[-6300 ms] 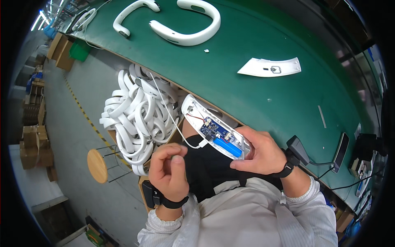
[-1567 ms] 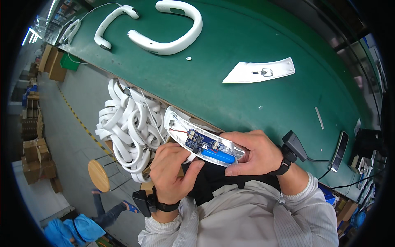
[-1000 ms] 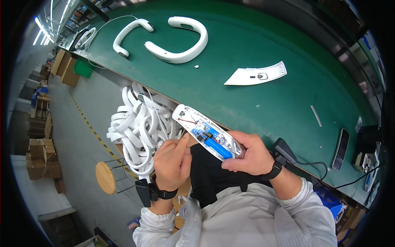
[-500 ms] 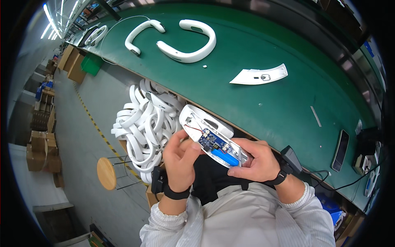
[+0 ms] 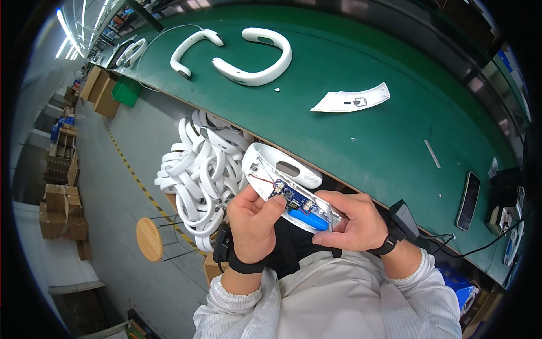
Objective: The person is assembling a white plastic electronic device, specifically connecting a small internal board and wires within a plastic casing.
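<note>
Above my lap I hold an opened white curved neck-fan housing (image 5: 258, 153), with its inside facing up. Mounted in it are a blue circuit board (image 5: 291, 195), a blue cylindrical battery (image 5: 308, 220) and thin red wires (image 5: 259, 178). My left hand (image 5: 253, 229) grips the near left edge; its thumb lies on the board's left end and its fingers are partly hidden behind the shell. Around the right end, my right hand (image 5: 354, 221) is closed, thumb on the near side close to the battery.
On the green bench (image 5: 237, 107) lie a white U-shaped neck fan (image 5: 282, 62), a slimmer curved piece (image 5: 179, 53), a white cover panel (image 5: 353, 100) and a phone (image 5: 468, 200). Many white neck-fan parts (image 5: 195, 169) are heaped left of me. A round stool (image 5: 149, 239) stands beyond.
My left thumb has moved right and up onto the circuit board. The housing has tilted slightly, showing more of its far outer side and oval opening.
</note>
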The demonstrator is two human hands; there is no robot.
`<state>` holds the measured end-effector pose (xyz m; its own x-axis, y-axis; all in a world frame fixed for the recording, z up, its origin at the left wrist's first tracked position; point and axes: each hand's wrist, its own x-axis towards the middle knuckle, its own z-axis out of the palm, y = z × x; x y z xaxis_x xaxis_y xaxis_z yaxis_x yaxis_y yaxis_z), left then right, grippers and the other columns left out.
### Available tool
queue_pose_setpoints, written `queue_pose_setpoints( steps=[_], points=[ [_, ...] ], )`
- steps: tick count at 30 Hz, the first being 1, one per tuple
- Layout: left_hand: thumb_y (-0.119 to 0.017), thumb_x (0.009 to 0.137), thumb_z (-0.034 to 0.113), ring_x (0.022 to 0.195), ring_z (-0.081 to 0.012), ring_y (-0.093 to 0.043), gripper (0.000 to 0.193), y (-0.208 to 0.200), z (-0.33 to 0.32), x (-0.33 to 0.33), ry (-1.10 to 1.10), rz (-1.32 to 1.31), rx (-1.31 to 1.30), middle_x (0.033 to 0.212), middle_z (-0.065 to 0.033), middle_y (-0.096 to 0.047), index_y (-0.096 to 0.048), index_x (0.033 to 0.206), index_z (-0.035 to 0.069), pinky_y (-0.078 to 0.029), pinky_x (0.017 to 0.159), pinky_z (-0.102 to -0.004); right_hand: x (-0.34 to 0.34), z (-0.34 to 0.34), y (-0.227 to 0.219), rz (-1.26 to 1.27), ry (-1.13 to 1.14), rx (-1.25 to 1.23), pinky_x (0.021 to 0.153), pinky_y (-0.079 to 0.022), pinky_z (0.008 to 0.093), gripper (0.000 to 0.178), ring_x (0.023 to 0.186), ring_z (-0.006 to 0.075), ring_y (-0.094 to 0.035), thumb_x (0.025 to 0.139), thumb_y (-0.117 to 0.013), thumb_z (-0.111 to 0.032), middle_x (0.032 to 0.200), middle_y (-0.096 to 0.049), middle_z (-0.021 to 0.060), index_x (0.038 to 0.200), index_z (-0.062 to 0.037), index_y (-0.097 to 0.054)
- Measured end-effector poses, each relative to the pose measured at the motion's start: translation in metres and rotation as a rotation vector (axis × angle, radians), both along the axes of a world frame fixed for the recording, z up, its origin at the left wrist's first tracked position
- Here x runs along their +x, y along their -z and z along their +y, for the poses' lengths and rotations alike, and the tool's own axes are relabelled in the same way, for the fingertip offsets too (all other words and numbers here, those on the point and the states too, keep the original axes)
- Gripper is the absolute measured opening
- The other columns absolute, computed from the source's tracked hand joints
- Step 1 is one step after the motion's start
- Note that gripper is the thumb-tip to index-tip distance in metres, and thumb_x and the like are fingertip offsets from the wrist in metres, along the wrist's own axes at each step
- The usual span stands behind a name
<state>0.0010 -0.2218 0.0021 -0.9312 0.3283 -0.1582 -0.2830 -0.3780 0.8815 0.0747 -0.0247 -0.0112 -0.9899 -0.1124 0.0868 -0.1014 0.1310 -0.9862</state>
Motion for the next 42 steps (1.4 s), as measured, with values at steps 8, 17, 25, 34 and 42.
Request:
queue_pose_setpoints(
  steps=[8,17,25,34,42],
  points=[
    [-0.063,0.09,-0.005,0.097,-0.0127,-0.068,0.033,0.0,-0.0009,0.0005,0.008,0.015,0.004,0.11,-0.0123,-0.071,-0.061,0.121,-0.012,-0.052,0.088,-0.0257,-0.0004,-0.0003,0.0021,0.022,-0.003,0.001,0.063,-0.062,0.0292,0.065,0.076,0.0183,-0.074,0.072,-0.086,-0.01,0.097,-0.073,0.0145,0.129,0.0031,-0.059],
    [-0.063,0.09,-0.004,0.097,-0.0127,-0.068,0.033,0.0018,-0.0007,0.0006,0.012,0.034,0.01,0.111,-0.012,-0.071,-0.061,0.122,-0.011,-0.052,0.087,-0.0255,-0.0003,0.0012,-0.0008,-0.008,-0.013,0.022,0.063,-0.062,0.0296,0.065,0.076,0.0183,-0.074,0.072,-0.087,-0.011,0.097,-0.073,0.0148,0.129,0.0037,-0.059],
    [-0.063,0.089,-0.005,0.097,-0.0126,-0.068,0.033,0.0014,0.0002,0.0012,0.002,0.031,0.013,0.11,-0.0116,-0.071,-0.062,0.121,-0.011,-0.052,0.087,-0.0258,0.0006,0.0,0.002,0.001,-0.006,0.0,0.062,-0.061,0.0291,0.066,0.073,0.018,-0.074,0.072,-0.087,-0.012,0.094,-0.073,0.0148,0.129,0.0039,-0.058],
    [-0.062,0.089,-0.005,0.097,-0.0128,-0.068,0.032,-0.0014,0.0026,0.0026,-0.011,0.032,0.017,0.11,-0.0113,-0.071,-0.062,0.12,-0.011,-0.051,0.088,-0.0264,0.0007,0.0003,0.0074,0.058,0.006,-0.008,0.061,-0.061,0.0287,0.065,0.071,0.0183,-0.074,0.071,-0.087,-0.011,0.094,-0.073,0.0144,0.128,0.0035,-0.059],
    [-0.062,0.089,-0.005,0.098,-0.0137,-0.067,0.031,-0.0025,0.0063,0.0032,-0.029,0.051,0.021,0.111,-0.0114,-0.071,-0.062,0.119,-0.01,-0.05,0.09,-0.0275,-0.0005,0.006,0.0015,0.006,-0.012,-0.01,0.061,-0.061,0.0285,0.066,0.072,0.0175,-0.073,0.071,-0.086,-0.011,0.096,-0.073,0.0142,0.129,0.0037,-0.058]
  ],
)
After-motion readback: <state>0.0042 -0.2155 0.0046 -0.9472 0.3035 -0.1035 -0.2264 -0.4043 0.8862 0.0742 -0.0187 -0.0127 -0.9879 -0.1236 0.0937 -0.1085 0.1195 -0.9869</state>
